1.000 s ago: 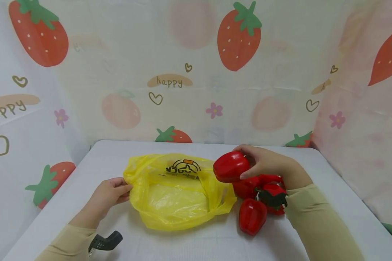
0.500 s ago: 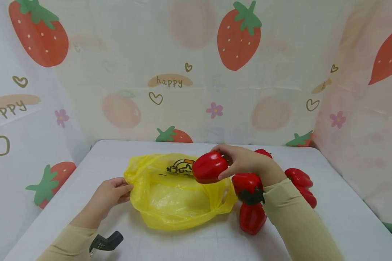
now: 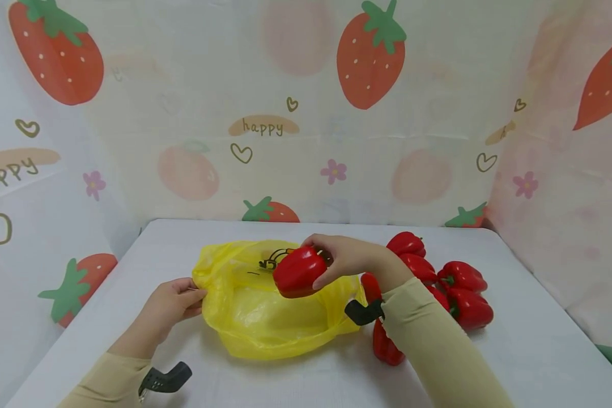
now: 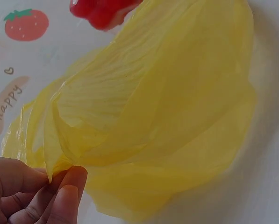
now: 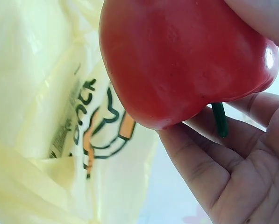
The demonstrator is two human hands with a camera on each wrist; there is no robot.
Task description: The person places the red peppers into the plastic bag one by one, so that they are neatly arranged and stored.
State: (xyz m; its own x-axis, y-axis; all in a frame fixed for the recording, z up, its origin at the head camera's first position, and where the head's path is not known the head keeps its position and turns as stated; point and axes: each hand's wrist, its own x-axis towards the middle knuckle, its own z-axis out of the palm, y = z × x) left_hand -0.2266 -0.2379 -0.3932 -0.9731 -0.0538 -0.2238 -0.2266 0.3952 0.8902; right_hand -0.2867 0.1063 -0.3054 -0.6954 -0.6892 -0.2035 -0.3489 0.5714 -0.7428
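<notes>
A yellow plastic bag (image 3: 265, 334) lies with its mouth spread on the white table. My left hand (image 3: 170, 306) pinches the bag's left rim between thumb and fingers, and in the left wrist view the gathered film (image 4: 60, 158) shows at the fingertips. My right hand (image 3: 344, 260) grips a glossy red bell pepper (image 3: 298, 273) over the bag's opening. In the right wrist view the pepper (image 5: 176, 60) has its green stem (image 5: 218, 119) turned toward the palm. Part of the bag's printed logo is hidden behind the pepper.
Several more red bell peppers (image 3: 464, 276) lie on the table (image 3: 520, 351) right of the bag, some partly hidden by the right forearm. Black wrist camera mounts (image 3: 168, 378) stick out at both wrists. A strawberry-print curtain (image 3: 194, 113) stands behind the table and at both sides.
My right hand has carried the red bell pepper leftward from above the other peppers to over the bag's opening. My left hand keeps its place on the rim.
</notes>
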